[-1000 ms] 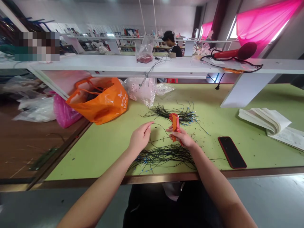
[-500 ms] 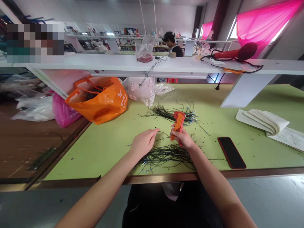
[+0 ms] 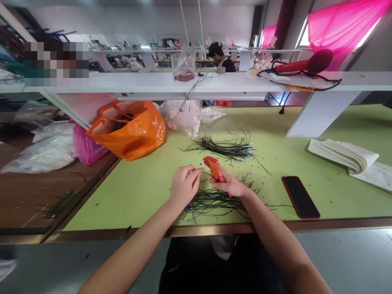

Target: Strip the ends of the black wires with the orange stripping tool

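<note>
Red-and-orange wire strippers (image 3: 215, 168) are in my right hand (image 3: 231, 184), its fingers wrapped round the handles and the jaws tilted up towards the left. Close to the jaws, my left hand (image 3: 185, 183) is closed in a pinch on a thin black wire (image 3: 206, 173); most of that wire is hidden. Beneath both hands lies a loose bundle of black wires (image 3: 214, 202), some with blue ends. Farther back on the green tabletop (image 3: 137, 188) a second bundle of black wires (image 3: 219, 146) has its blue tips pointing right.
Right of my hands lies a phone (image 3: 301, 197), with folded papers (image 3: 343, 155) behind it. An orange bag (image 3: 131, 132) and a clear plastic bag (image 3: 182, 116) stand at the back left. A white shelf (image 3: 137, 83) spans the back, holding a red heat tool (image 3: 294, 66). Beyond sits a person (image 3: 225, 61).
The wire strippers have moved left and nearer to me, away from the far bundle, and their jaws now tip towards my left hand. My left hand has stayed about where it was.
</note>
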`<state>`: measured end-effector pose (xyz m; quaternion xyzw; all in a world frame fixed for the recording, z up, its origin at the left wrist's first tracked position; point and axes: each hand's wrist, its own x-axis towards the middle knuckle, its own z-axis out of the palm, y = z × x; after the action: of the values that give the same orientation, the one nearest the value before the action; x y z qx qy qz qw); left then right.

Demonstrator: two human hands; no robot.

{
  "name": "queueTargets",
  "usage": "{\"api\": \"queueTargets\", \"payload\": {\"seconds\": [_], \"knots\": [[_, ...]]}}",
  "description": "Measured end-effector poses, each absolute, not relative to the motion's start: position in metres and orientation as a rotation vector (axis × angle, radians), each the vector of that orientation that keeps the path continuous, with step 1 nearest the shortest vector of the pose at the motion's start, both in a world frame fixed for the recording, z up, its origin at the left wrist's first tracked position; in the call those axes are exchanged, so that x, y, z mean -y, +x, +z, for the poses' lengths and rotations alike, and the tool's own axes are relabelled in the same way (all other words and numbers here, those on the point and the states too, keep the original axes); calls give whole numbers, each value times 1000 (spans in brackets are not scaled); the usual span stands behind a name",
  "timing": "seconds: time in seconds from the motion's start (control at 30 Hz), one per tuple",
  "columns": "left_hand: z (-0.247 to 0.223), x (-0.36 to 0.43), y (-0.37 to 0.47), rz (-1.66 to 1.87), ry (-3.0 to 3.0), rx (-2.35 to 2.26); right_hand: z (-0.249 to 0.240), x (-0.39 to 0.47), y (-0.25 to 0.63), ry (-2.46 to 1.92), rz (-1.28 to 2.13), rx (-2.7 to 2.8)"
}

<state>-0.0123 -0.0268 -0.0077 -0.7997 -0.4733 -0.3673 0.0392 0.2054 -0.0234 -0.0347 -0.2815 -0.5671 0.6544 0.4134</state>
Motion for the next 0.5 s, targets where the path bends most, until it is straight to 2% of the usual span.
{"api": "queueTargets", "payload": {"seconds": [0.1, 0.17, 0.3, 0.37, 0.5], "knots": [[-21, 45, -3, -1395, -2717, 1670, -31, 24, 205, -685, 1604, 1416], [-29, 49, 8, -1590, -2867, 2003, -26, 24, 205, -628, 1608, 1425], [-36, 38, 34, -2230, -2686, 2692, -17, 25, 206, -481, 1693, 1514], [-33, 31, 44, -2506, -2534, 2704, -17, 24, 208, -481, 1698, 1530], [-18, 22, 53, -2899, -2274, 2438, -25, 22, 213, -625, 1655, 1398]]}}
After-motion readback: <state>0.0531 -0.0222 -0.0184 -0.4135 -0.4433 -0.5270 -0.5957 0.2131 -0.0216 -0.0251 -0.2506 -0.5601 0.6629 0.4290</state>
